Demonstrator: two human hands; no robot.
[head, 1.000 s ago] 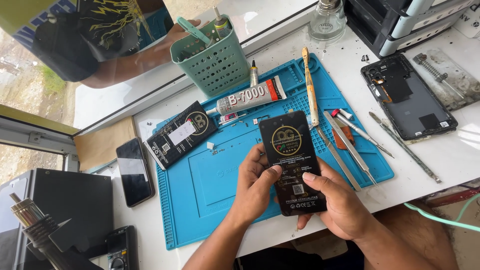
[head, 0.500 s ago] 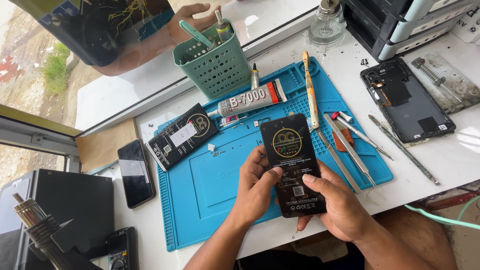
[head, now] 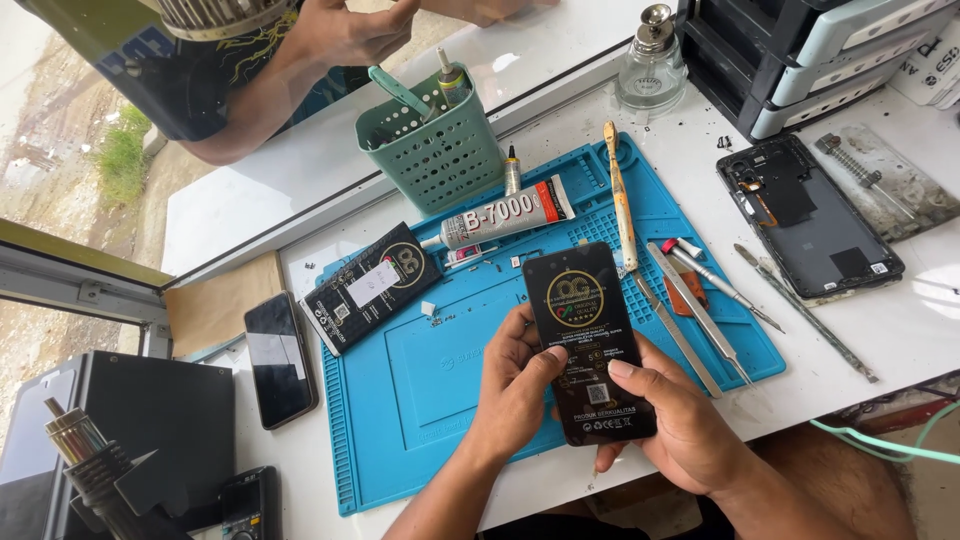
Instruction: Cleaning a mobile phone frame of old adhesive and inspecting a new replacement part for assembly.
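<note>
Both hands, left hand (head: 515, 395) and right hand (head: 680, 425), clasp the black phone battery (head: 590, 340) above the blue mat (head: 420, 390), thumbs on its face; inspection step, next likely needs fitting into the opened phone (head: 810, 215), right of the grip.

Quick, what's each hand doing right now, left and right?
Left hand: closed on the left edge of the black pack, thumb on its face.
Right hand: closed on the pack's right edge, thumb on its face.

Both hands (head: 600, 410) hold a black phone screen (head: 588, 340).
</note>
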